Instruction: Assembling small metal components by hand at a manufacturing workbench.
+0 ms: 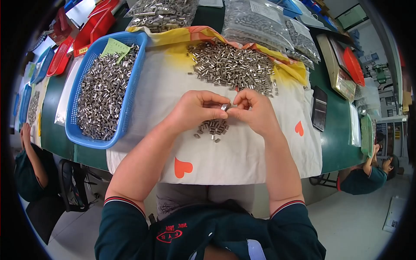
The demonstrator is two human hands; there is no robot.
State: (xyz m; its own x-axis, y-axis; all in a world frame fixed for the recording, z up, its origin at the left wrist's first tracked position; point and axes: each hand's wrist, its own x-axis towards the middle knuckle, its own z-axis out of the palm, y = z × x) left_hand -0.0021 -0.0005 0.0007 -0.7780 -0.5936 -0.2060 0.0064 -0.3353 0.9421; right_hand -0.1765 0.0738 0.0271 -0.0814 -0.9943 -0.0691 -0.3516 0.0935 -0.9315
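Desk (336,138): green, running across the view; two other people sit at its edges, one at 9 o'clock, one at 3 o'clock.
Cloth (242,156): white with orange hearts, spread over the desk in front of the person; a yellow and orange edge shows at 12 o'clock.
Basket (130,93): blue plastic, at 10 o'clock from the hands, resting partly on the cloth, filled with small metal sleeves; a green paper slip (115,47) lies at its far end.
Bags (260,21): clear plastic, packed with metal parts, at 12 o'clock beyond the cloth.
Big pile (232,65): loose metal sleeves on the cloth, just beyond the hands at 12 o'clock.
Left hand (197,110): its grip is closed, thumb and fingertips pinching the sleeve from the left.
Right hand (255,112): its grip is closed on the same sleeve from the right, fingertips meeting the left hand's.
Small pile (212,128): a few sleeves on the cloth, directly under the hands at 6 o'clock.
Sleeve (225,106): one short silvery tube, held between both hands above the small pile.
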